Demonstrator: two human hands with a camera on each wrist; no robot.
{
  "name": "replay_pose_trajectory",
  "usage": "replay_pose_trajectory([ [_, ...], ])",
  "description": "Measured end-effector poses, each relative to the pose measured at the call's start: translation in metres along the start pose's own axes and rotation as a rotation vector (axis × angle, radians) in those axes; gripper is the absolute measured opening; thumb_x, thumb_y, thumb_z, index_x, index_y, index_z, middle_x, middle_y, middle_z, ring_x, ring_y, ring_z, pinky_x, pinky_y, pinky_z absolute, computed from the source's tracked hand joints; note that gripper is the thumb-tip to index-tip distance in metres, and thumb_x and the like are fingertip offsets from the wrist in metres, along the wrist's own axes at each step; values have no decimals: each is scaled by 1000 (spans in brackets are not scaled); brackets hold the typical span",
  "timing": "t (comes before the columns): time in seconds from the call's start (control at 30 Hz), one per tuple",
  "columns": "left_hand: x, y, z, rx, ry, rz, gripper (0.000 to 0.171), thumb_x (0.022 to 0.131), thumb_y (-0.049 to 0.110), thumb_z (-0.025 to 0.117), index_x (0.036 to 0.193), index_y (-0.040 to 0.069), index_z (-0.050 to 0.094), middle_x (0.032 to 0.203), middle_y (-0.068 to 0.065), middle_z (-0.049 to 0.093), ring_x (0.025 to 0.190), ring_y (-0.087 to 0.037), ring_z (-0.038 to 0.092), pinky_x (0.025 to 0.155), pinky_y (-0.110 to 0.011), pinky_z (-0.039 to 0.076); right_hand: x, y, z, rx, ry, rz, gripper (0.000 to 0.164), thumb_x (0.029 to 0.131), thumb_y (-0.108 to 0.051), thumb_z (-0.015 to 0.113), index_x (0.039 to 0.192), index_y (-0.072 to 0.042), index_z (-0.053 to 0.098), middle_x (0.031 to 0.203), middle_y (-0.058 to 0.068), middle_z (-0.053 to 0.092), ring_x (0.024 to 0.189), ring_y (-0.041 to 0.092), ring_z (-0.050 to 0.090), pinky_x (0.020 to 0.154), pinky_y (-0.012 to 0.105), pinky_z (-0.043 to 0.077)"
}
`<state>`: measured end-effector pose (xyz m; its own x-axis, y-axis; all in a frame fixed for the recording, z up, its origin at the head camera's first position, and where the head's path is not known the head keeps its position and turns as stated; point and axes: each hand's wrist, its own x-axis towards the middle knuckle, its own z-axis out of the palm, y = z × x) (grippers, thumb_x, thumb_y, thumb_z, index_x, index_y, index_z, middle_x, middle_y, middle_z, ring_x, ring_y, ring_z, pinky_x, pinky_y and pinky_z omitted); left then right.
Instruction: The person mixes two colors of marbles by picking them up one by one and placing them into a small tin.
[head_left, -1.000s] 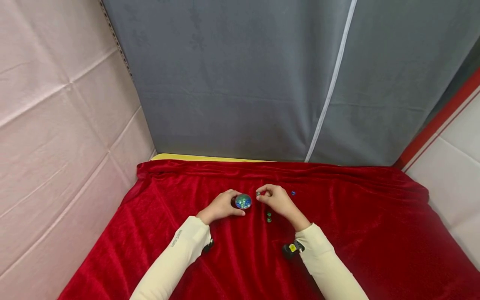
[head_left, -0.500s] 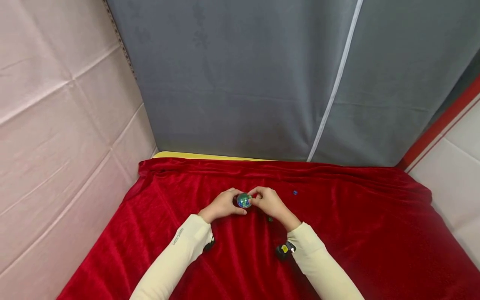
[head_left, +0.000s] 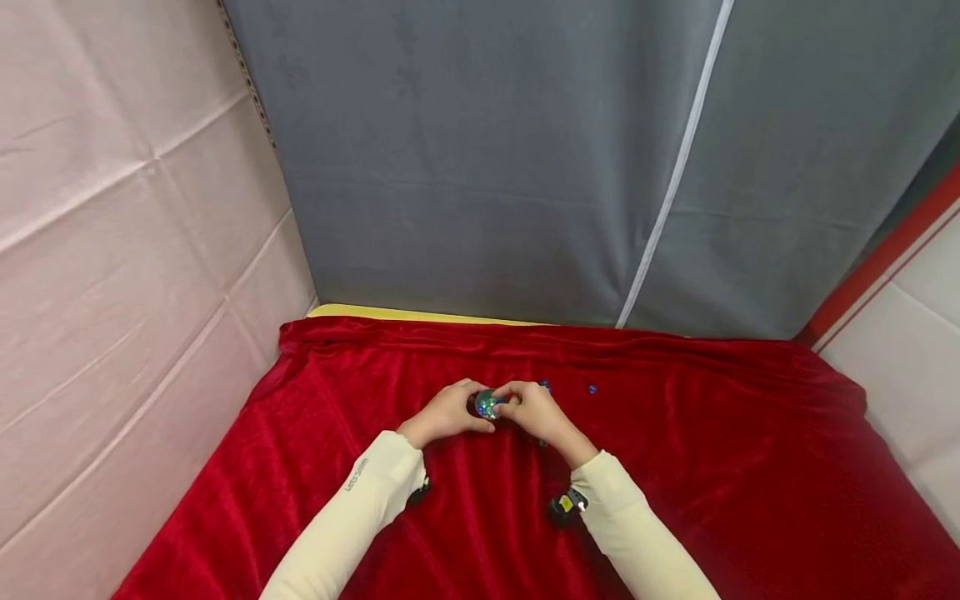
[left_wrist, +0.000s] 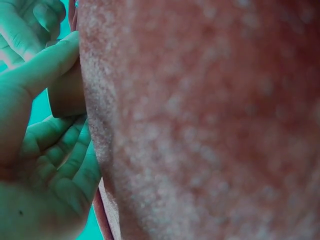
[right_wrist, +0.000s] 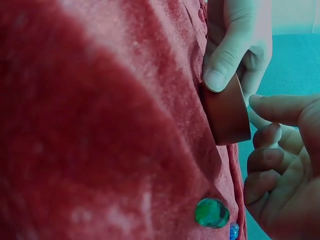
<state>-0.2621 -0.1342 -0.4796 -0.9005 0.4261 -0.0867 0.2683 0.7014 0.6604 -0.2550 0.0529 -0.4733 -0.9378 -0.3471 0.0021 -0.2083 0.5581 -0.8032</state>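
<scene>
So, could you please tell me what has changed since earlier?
The right hand has moved left, from beside the cup to its mouth; whether it released its marble is unclear. The left hand still grips the cup, and the rightmost blue marble stays put.

The far side is closed off by a grey curtain (head_left: 465,167), crossed by a slanting white strip (head_left: 677,167). The left side is lined with a creased pale pink sheet (head_left: 127,275), and a narrow patterned band (head_left: 249,77) is seen where the two meet. At the right, a white panel (head_left: 900,375) is bordered by a red stripe (head_left: 885,259). Below, rumpled red velvet cloth (head_left: 720,467) is spread, a yellow edge (head_left: 405,315) being left exposed behind it.
</scene>
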Motion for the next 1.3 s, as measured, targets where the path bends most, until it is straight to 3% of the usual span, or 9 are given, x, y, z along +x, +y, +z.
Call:
replay_pose_trajectory([
  [0.5,2,0,3,11,31,2,58,74,26,84,123,6,61,115,-6,61,103,-20,59,93,-37,48,-3,3,-14,28,78,-1,18,85,-10,70,103,-4,71,60,-1,52,53,9,44,50,23,38],
  [1.3,1,0,4,23,28,6,60,74,25,83,125,5,60,118,-8,60,106,-23,59,95,-38,48,-11,57,-74,-32,207,96,25,88,-13,67,109,0,69,61,-2,48,60,11,42,57,26,37],
])
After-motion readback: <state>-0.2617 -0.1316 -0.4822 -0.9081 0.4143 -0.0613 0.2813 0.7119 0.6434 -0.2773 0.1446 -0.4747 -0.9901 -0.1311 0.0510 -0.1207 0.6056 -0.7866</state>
